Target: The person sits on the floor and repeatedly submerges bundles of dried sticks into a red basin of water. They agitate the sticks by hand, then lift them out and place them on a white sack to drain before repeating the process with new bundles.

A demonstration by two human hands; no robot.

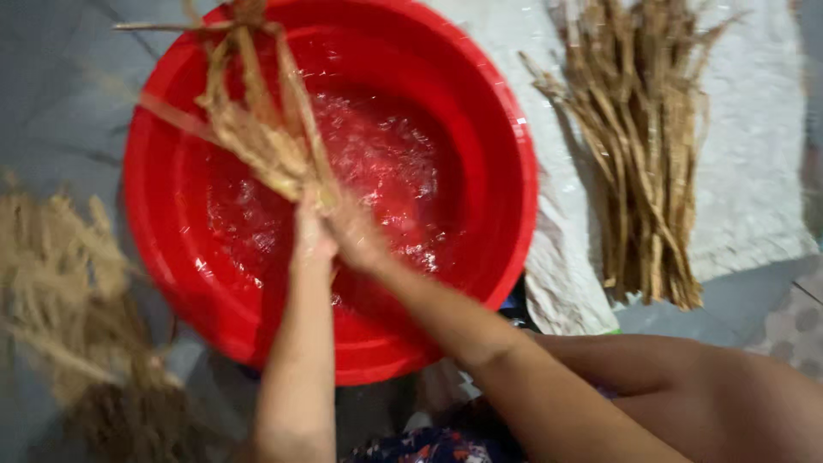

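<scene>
Floor [51, 103] grey, w/ a white sheet [754, 171] spread at 2 o'clock; red basin [506, 171] fills centre to 11 o'clock, water in it, surface rippled and glinting; dry stalk pile [643, 163] lies on the sheet at 3 o'clock, just beside the basin rim, stems roughly parallel; 2nd heap of straw [77, 317] at 8 o'clock, blurred, frayed ends; person's knee at 5 o'clock.

Bundle [257, 129] of tan fibre stalks is held over the basin, at 11 o'clock of centre, its top end reaching past the far rim; lower ends gathered at the hands above the water.

Left hand [310, 236] closed around the bundle's lower end; right hand [356, 233] touching it, also wrapped on the same end; fingers blurred, so exact grip can't be told beyond both being clenched on the stalks.

Handling, as a judgement: light, stiff-ish when dry but bendy, prob. limp and slick once wet; strands splay and shed, so best taken at the gathered end w/ both hands tight, not mid-length.
</scene>
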